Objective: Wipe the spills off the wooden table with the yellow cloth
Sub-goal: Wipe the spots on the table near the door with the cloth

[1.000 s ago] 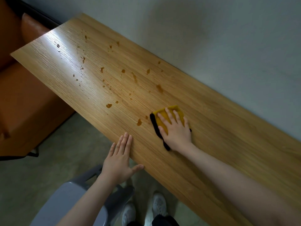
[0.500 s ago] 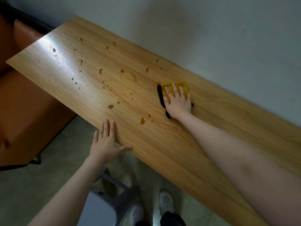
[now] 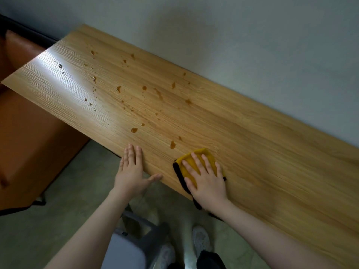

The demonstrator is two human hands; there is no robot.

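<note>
A long wooden table (image 3: 252, 144) runs along a pale wall. Brown liquid spills (image 3: 134, 130) dot its left and middle part, with one drop (image 3: 172, 144) just beyond the cloth. The yellow cloth (image 3: 196, 158), edged in black, lies folded near the table's front edge. My right hand (image 3: 206, 181) presses flat on top of it, fingers spread. My left hand (image 3: 132, 171) rests flat on the front edge to the left of the cloth, holding nothing.
An orange-brown sofa (image 3: 25, 136) stands left of the table's end. A grey chair (image 3: 128, 247) is below the front edge by my white shoes (image 3: 201, 239). The wall (image 3: 252, 45) borders the table's far side.
My right hand has pulled the cloth back from near the wall to the front edge. The spill that lay under its far position is smeared thinner. My left hand has stayed on the edge.
</note>
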